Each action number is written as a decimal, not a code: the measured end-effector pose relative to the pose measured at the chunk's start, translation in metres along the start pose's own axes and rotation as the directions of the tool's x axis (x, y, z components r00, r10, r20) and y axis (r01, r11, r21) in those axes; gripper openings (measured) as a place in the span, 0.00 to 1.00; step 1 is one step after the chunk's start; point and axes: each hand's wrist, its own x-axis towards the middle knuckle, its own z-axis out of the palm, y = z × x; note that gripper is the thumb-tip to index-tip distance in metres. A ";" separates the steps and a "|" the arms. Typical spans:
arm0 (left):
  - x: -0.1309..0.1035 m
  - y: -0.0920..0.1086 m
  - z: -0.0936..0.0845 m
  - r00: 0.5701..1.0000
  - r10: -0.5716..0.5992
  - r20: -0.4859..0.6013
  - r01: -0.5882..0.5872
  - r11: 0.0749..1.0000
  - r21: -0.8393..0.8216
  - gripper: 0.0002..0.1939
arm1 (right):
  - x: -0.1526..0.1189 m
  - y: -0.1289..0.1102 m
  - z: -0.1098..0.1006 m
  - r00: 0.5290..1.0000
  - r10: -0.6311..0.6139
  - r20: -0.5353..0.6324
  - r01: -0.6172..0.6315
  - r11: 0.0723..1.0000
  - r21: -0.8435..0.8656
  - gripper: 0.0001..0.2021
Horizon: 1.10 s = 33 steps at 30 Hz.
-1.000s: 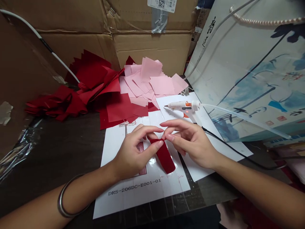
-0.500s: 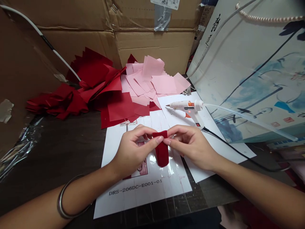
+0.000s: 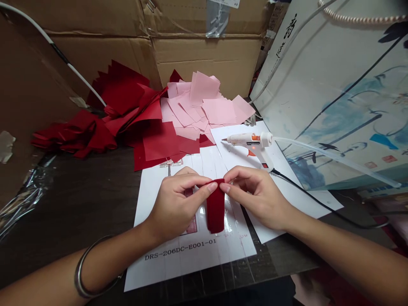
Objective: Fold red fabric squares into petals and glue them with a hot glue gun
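Observation:
A folded strip of dark red fabric [image 3: 216, 211] hangs down above a printed white sheet [image 3: 191, 270]. My left hand [image 3: 180, 199] pinches its top edge between thumb and fingers. On the other side, my right hand [image 3: 258, 195] pinches the top right corner of the same fabric. The two thumb tips nearly touch. Beyond my right hand, a white and orange glue gun [image 3: 251, 143] rests on a second white sheet [image 3: 296, 199], its nozzle pointing left.
Red fabric pieces [image 3: 124, 102] and pink squares [image 3: 204, 106] lie in piles at the back. Behind them stands a cardboard box [image 3: 204, 59]. A painted panel [image 3: 344, 102] leans at the right. Metal clips [image 3: 251, 120] lie near it; a black cord [image 3: 315, 204] crosses the right sheet.
The fabric's top edge has been drawn slightly down and in between my fingertips, and its lower end hangs lower. Both hands keep their pinch. The view has shifted slightly.

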 end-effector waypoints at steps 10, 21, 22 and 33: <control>-0.002 0.002 0.003 0.996 0.066 0.059 -0.070 0.995 0.070 0.08 | 0.003 0.002 -0.003 0.995 -0.093 0.038 0.094 0.995 -0.032 0.08; 0.003 -0.007 -0.005 0.999 -0.038 0.004 0.038 0.999 -0.024 0.17 | 0.003 -0.001 -0.001 0.980 0.118 0.162 -0.137 0.984 0.115 0.13; 0.003 -0.007 -0.005 0.999 -0.039 -0.002 0.039 0.999 -0.032 0.18 | 0.003 -0.001 0.000 0.977 0.124 0.170 -0.149 0.979 0.139 0.13; 0.003 -0.004 -0.004 0.991 -0.012 0.136 0.032 0.989 -0.147 0.10 | 0.003 0.004 0.002 0.969 0.086 0.233 -0.127 0.978 0.166 0.11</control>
